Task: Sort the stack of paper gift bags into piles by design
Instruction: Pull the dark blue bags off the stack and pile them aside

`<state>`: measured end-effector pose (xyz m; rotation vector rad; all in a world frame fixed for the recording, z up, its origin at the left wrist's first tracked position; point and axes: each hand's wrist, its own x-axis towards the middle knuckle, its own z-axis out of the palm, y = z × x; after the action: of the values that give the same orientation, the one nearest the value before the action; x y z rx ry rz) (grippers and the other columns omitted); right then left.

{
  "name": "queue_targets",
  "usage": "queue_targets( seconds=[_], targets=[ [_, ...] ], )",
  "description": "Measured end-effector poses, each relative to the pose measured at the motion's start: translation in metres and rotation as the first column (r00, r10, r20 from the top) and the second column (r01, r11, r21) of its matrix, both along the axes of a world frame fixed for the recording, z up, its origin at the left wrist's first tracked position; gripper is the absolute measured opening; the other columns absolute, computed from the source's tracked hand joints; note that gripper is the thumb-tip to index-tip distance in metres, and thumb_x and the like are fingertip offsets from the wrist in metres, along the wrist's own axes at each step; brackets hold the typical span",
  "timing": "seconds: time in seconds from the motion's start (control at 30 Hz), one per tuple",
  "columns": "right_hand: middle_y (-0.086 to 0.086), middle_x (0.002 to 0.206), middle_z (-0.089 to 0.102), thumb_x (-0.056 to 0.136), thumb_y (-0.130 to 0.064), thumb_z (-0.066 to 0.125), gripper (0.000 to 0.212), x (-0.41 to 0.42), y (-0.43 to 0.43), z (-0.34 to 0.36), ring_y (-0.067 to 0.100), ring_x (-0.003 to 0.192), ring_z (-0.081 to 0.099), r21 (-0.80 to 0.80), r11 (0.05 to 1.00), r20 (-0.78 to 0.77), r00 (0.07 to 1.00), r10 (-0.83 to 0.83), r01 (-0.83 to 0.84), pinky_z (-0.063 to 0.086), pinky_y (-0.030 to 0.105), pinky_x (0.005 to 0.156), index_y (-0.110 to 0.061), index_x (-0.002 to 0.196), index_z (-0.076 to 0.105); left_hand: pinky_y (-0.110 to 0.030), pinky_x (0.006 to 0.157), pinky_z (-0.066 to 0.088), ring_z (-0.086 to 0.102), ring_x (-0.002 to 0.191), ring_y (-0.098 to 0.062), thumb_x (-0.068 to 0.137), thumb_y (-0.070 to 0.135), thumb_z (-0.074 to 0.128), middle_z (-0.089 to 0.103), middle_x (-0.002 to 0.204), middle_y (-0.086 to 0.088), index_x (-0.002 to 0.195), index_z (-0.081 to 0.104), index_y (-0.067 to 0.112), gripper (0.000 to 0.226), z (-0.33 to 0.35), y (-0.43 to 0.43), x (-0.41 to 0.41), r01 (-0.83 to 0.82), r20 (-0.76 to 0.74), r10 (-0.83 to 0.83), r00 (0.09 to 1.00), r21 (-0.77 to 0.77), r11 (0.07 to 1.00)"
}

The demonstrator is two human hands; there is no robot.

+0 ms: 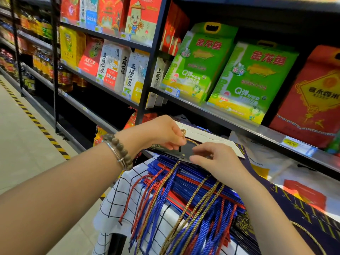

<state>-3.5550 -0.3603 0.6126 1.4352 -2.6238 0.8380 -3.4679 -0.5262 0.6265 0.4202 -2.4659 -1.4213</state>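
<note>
Rice bags [253, 80] behind, checked cloth [117, 205] under bag stack [184, 178]; pinches gold cord [184, 133] of top bag [186, 150] w/ L hand [161, 131], R hand [219, 161] atop bag, grip unclear

Flat gift bags [185, 183] stacked, blue, red; rope handles [165, 208] hanging forward.

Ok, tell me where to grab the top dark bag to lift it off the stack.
Probably its mouth edge by the gold cord, coming from the near left side. The top dark bag lies flat on the stack, so only that edge and the raised cord, which the left hand pinches, offer purchase.
</note>
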Motion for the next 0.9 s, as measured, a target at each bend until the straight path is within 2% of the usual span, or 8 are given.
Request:
queue_targets(
  seconds=[0.1,0.2,0.3,0.43,0.5,0.7,0.8,0.9],
  targets=[
    [-0.019,0.101,0.059,0.08,-0.041,0.067,0.032,0.004,0.003,-0.004,0.0,0.097,0.052,0.077,0.997,-0.111,0.994,0.019,-0.01,0.04,0.019,0.085,-0.028,0.109,0.067,-0.012,0.055,0.052,0.063,0.054,-0.001,0.083,0.01,0.069,0.069,0.073,0.0,0.083,0.07,0.006,0.004,-0.006,0.005,-0.004,-0.001,-0.012,0.001,1.0,0.003,1.0],
    [-0.015,0.109,0.063,0.082,-0.042,0.065,0.032,0.005,0.002,-0.005,0.003,0.101,0.054,0.088,0.996,-0.159,0.987,0.017,-0.002,0.042,0.023,0.088,-0.028,0.111,0.067,-0.01,0.053,0.05,0.061,0.052,0.002,0.082,0.013,0.07,0.071,0.077,0.001,0.082,0.071,0.008,0.005,-0.009,0.009,-0.006,0.023,-0.004,-0.024,1.0,-0.049,0.999],
    [-0.013,0.109,0.065,0.084,-0.04,0.063,0.029,0.008,0.003,-0.004,0.005,0.101,0.056,0.084,0.996,-0.185,0.982,0.031,-0.016,0.044,0.026,0.089,-0.026,0.109,0.068,-0.009,0.049,0.045,0.056,0.046,0.004,0.081,0.015,0.071,0.065,0.061,0.006,0.079,0.072,0.012,0.004,-0.009,0.012,-0.008,0.001,-0.022,-0.004,1.0,-0.124,0.992],
    [-0.013,0.107,0.067,0.085,-0.038,0.063,0.027,0.009,0.005,-0.004,0.004,0.1,0.057,0.061,0.998,-0.175,0.984,0.033,-0.023,0.044,0.025,0.089,-0.026,0.108,0.07,-0.013,0.056,0.049,0.06,0.057,-0.004,0.08,0.017,0.073,0.072,0.075,-0.002,0.078,0.073,0.014,0.004,-0.01,0.011,-0.011,-0.033,-0.062,0.02,0.998,-0.208,0.978],
    [-0.012,0.106,0.067,0.084,-0.038,0.063,0.026,0.009,0.005,-0.005,0.004,0.099,0.057,0.051,0.998,-0.161,0.986,0.032,-0.024,0.045,0.025,0.088,-0.026,0.106,0.07,-0.009,0.054,0.049,0.063,0.061,-0.004,0.08,0.017,0.073,0.073,0.081,-0.002,0.077,0.073,0.014,0.004,-0.012,0.01,-0.012,-0.041,-0.067,0.028,0.997,-0.215,0.976],
    [-0.014,0.102,0.068,0.085,-0.04,0.062,0.024,0.008,0.006,-0.007,0.003,0.095,0.058,0.031,0.999,-0.144,0.989,0.023,-0.019,0.046,0.024,0.086,-0.028,0.104,0.07,-0.009,0.056,0.047,0.062,0.061,-0.002,0.08,0.017,0.072,0.072,0.079,0.003,0.081,0.075,0.01,0.008,-0.013,0.007,-0.013,-0.041,-0.075,0.022,0.997,-0.259,0.965],
    [-0.014,0.101,0.068,0.085,-0.041,0.062,0.024,0.007,0.006,-0.009,0.003,0.094,0.058,0.031,0.999,-0.142,0.99,0.022,-0.017,0.047,0.026,0.085,-0.028,0.103,0.07,-0.006,0.054,0.046,0.059,0.059,0.004,0.08,0.016,0.072,0.069,0.076,0.007,0.083,0.075,0.009,0.008,-0.015,0.006,-0.013,-0.022,-0.043,0.009,0.999,-0.31,0.951],
    [-0.013,0.097,0.069,0.087,-0.042,0.058,0.023,0.008,0.006,-0.01,0.005,0.091,0.059,0.05,0.999,-0.187,0.982,0.017,-0.008,0.048,0.029,0.081,-0.03,0.102,0.07,-0.015,0.066,0.048,0.059,0.065,0.008,0.081,0.018,0.071,0.066,0.077,0.012,0.088,0.074,0.008,0.013,-0.015,0.01,-0.01,0.022,-0.017,-0.031,0.999,-0.398,0.917]
  ],
)
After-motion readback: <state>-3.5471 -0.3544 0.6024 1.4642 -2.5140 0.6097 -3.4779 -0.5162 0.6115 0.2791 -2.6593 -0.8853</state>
